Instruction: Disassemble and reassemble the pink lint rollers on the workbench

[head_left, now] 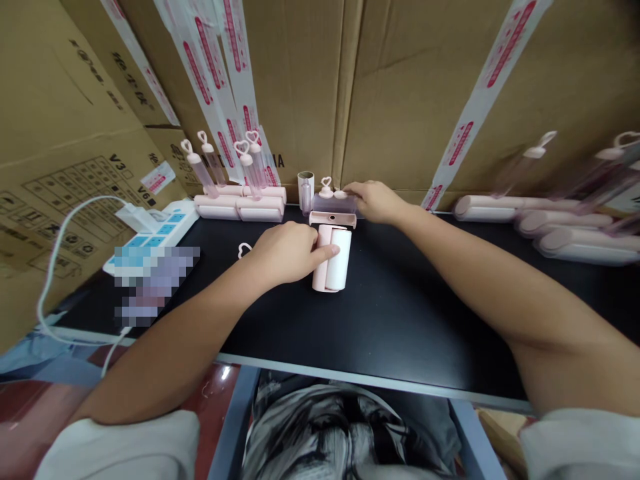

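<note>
My left hand is closed around a pink lint roller with a white paper roll, which lies on the black table. My right hand reaches further back and grips a clear pink handle piece with heart-shaped caps, just above a pink cover part. A small white heart-shaped ring lies on the table left of my left hand.
Finished pink rollers with heart-topped handles stand at the back left, more lie at the right. A small cardboard tube stands behind. A white power strip and cable sit left. Cardboard boxes wall the back.
</note>
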`<state>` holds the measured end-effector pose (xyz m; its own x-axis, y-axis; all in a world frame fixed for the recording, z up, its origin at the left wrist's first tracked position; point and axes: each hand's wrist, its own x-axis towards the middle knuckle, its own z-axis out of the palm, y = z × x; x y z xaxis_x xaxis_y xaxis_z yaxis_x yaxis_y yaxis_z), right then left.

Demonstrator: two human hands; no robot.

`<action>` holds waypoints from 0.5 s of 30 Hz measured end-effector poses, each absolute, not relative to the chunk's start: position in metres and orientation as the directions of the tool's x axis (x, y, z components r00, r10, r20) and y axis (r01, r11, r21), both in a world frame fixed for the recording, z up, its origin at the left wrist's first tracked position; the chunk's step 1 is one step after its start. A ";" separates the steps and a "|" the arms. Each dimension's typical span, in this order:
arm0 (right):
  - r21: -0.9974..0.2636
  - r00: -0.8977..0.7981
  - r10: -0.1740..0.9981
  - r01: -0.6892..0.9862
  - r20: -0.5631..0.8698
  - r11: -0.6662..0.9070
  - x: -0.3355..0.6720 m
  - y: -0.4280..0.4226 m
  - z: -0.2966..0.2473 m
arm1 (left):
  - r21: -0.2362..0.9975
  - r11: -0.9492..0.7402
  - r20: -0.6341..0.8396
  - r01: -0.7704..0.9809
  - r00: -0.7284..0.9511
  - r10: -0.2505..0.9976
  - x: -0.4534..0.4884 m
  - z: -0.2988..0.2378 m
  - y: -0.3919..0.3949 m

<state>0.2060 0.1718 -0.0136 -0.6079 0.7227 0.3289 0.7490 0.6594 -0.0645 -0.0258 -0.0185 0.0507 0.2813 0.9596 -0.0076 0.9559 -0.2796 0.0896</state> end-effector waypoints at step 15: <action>-0.115 -0.570 0.728 0.752 0.380 0.649 0.222 0.160 -0.011 | 0.114 -0.280 -0.006 0.953 0.283 0.959 -0.025 0.051 -0.019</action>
